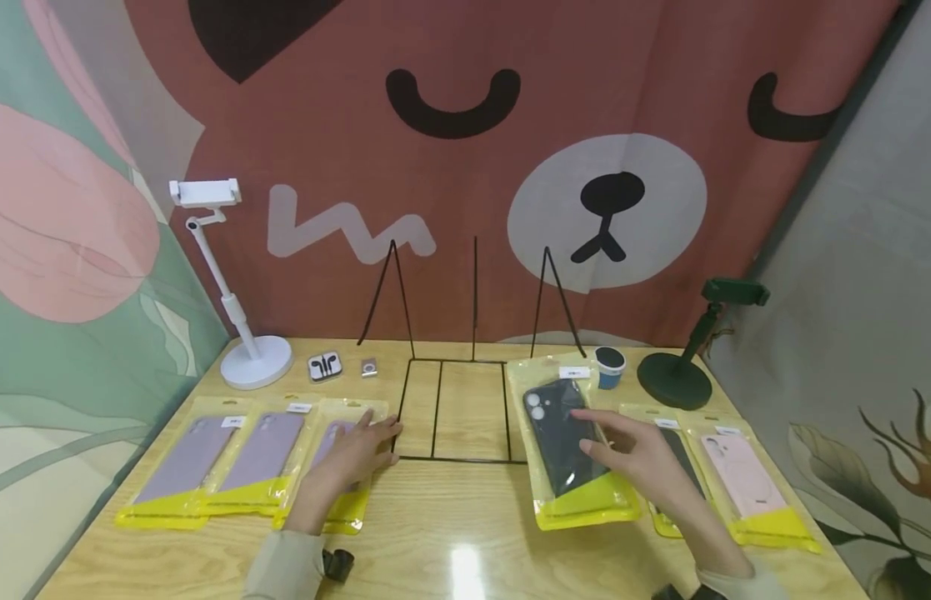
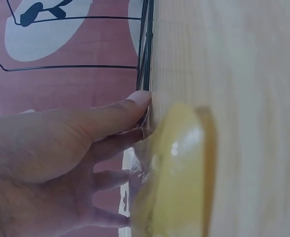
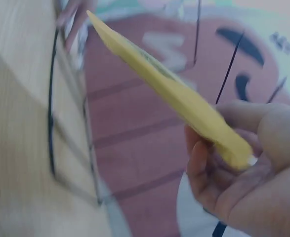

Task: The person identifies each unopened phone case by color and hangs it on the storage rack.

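Both hands engaged: left hand (image 1: pixel 354 457) flat on a lilac phone case in clear yellow-edged packaging (image 1: pixel 337 467), right hand (image 1: pixel 639 457) pinching the black case's packet (image 1: pixel 568 450) (partly lifted), which may slip against the black wire rack (image 1: pixel 453 408).

A black phone case in a clear, yellow-edged packet (image 1: pixel 566 442) is sitting right of centre in the head view, its upper end overlapping the black wire rack's base and its yellow bottom edge pointing toward the lower frame; two camera holes are showing near its top. In the right wrist view it is appearing edge-on, tilted off the table. Left of centre, a lilac phone case in a matching packet (image 1: pixel 337 475) is lying flat on the wooden table.
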The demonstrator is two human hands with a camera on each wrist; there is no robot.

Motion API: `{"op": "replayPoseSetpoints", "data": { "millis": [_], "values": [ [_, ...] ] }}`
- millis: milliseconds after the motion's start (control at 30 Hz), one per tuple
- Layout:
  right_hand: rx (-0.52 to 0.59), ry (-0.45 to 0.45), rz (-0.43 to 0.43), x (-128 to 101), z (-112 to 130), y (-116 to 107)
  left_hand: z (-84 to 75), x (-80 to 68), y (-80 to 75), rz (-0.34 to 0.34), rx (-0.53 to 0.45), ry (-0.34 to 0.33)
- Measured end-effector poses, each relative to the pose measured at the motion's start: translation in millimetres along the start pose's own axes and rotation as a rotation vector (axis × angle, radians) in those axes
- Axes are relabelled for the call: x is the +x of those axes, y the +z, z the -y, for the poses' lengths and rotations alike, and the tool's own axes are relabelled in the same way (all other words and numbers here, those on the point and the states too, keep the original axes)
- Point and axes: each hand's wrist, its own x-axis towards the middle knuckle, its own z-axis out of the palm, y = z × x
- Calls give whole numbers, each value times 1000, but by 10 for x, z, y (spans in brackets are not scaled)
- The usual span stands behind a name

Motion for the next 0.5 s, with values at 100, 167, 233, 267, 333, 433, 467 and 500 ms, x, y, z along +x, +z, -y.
{"op": "replayPoseSetpoints", "data": {
  "millis": [100, 167, 233, 267, 333, 433, 467, 500],
  "values": [
    [47, -131, 6, -49, 261, 109, 7, -2, -18, -3, 14, 5],
    [47, -247, -9, -59, 406, 192, 11, -3, -22, -5, 16, 3],
    [69, -364, -23, -36, 523, 274, 16, -3, -16, -6, 13, 3],
    [81, -417, -32, -15, 568, 313, 17, -2, -13, -8, 12, 4],
    [92, -476, -57, 37, 641, 380, 15, -1, -5, -7, 5, 3],
    [95, -500, -98, 109, 738, 451, 11, 5, 13, -7, 0, 9],
    [95, -492, -111, 120, 776, 463, 7, 6, 16, -6, -1, 9],
    [96, -478, -120, 125, 819, 470, 5, 10, 20, -5, -3, 9]
  ]
}}
